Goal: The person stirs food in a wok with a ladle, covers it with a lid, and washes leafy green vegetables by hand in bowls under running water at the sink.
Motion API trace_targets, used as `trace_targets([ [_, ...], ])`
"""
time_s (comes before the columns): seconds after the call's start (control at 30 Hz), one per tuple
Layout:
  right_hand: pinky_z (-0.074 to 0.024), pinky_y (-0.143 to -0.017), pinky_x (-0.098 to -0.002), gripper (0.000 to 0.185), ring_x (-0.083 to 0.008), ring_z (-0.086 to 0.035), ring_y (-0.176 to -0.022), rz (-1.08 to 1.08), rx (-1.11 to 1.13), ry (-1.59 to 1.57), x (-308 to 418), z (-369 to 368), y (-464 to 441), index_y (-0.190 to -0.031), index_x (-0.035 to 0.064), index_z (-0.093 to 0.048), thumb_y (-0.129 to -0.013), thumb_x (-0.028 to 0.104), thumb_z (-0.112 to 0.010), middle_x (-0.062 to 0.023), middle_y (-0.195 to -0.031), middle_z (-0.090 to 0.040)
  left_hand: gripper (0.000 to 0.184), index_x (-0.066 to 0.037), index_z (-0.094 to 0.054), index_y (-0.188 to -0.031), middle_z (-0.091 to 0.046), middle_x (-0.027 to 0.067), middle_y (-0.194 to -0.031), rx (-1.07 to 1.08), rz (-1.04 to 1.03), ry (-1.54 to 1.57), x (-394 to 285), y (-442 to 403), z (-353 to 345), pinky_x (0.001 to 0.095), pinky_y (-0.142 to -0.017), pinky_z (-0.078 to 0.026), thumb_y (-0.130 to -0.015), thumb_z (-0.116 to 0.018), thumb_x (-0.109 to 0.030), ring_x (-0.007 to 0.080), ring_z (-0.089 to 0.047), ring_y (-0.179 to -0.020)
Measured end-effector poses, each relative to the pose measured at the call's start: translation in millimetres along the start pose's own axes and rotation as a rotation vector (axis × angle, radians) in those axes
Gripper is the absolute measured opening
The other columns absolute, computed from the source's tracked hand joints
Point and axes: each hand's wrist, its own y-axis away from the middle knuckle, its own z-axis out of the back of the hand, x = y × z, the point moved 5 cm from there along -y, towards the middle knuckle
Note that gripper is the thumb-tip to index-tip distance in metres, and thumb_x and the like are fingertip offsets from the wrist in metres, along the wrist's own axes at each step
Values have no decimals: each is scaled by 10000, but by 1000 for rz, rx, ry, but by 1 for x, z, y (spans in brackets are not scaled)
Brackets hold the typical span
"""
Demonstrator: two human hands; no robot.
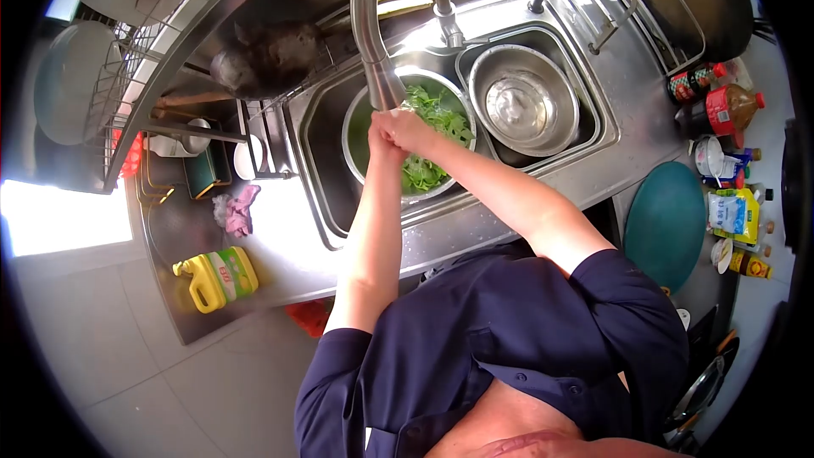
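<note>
My left hand (384, 137) and my right hand (408, 131) are pressed together just below the mouth of the faucet (387, 89), above the left sink basin. Their fingers look closed and overlap, so whatever lies between them is hidden. Beneath them, a round metal bowl (468, 106) holds leafy greens (428, 171), with leaves showing on both sides of my right wrist. In the right basin stands a second metal bowl (564, 89), with what looks like a little clear water at its bottom.
At left on the counter are a yellow jug (222, 280), a pink cloth (241, 210) and a dish rack (127, 76). To the right stand a round green board (666, 225), sauce bottles (721, 110) and seasoning packets (733, 210). A dark wok (275, 59) lies behind the sink.
</note>
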Motion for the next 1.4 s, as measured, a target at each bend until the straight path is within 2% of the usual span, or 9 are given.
trace_targets([
  [0.47,-483,-735,-386,130,-298,-617,-853,78,-747,542,-54,209,131,-866,43,-631,-827,131,-543,-134,-878,-633,349,-56,-494,-1259,-462,88,-1302,-553,-34,-635,-22,30,28,487,-954,-374,-940,-454,-194,285,-443,-1171],
  [0.6,-481,-732,-438,122,-316,-600,-904,-358,-546,1114,-97,308,163,-816,60,-626,-819,91,-507,-144,-925,-616,368,-11,-511,-1222,-532,139,-1212,-570,42,-691,-15,58,37,430,-836,-468,-924,-474,-224,278,-533,-1070],
  [0.77,-465,-762,-352,84,-237,-530,-948,212,-232,1529,-116,326,146,-776,103,-645,-734,91,-574,-79,-879,-543,315,3,-543,-1143,-586,129,-1104,-480,69,-726,11,65,17,383,-786,-491,-921,-479,-211,255,-576,-992],
  [0.93,-494,-717,-353,82,-241,-585,-894,-50,198,1916,-163,336,110,-771,71,-637,-731,91,-568,-86,-898,-594,290,-9,-575,-1092,-630,111,-1019,-567,-26,-868,13,109,-5,326,-742,-497,-908,-521,-227,203,-612,-916],
  [1.07,-491,-766,-399,192,-317,-600,-912,-202,92,1309,-204,359,106,-963,52,-614,-800,75,-515,-163,-974,-619,268,-29,-623,-1014,-648,81,-935,-769,-62,-940,8,146,-10,305,-726,-523,-853,-569,-236,170,-638,-853],
  [1.13,-480,-822,-433,302,-359,-574,-1000,23,617,1838,-211,352,104,-1136,46,-557,-850,118,-493,-204,-1054,-600,279,-59,-640,-997,-660,68,-941,-851,-43,-975,9,163,-15,297,-709,-538,-815,-591,-264,159,-648,-848],
  [1.2,-473,-839,-446,341,-366,-565,-1019,-217,241,1294,-214,377,92,-1135,17,-537,-806,107,-548,-242,-1091,-575,250,-58,-653,-943,-669,64,-886,-850,-186,-842,16,177,-18,296,-643,-547,-802,-604,-260,156,-659,-778],
  [1.27,-496,-798,-441,354,-376,-617,-890,21,689,1867,-202,369,88,-946,22,-644,-617,148,-681,-241,-944,-630,221,-38,-653,-918,-672,87,-824,-842,-278,-724,23,182,-12,291,-559,-537,-800,-615,-222,169,-662,-701],
  [1.4,-513,-595,-408,245,-318,-659,-677,-42,915,1361,-150,350,96,-660,-24,-604,-519,163,-673,-196,-589,-602,219,-18,-644,-904,-670,107,-822,-773,-323,-666,26,189,-16,292,-532,-524,-821,-585,-211,179,-659,-689],
])
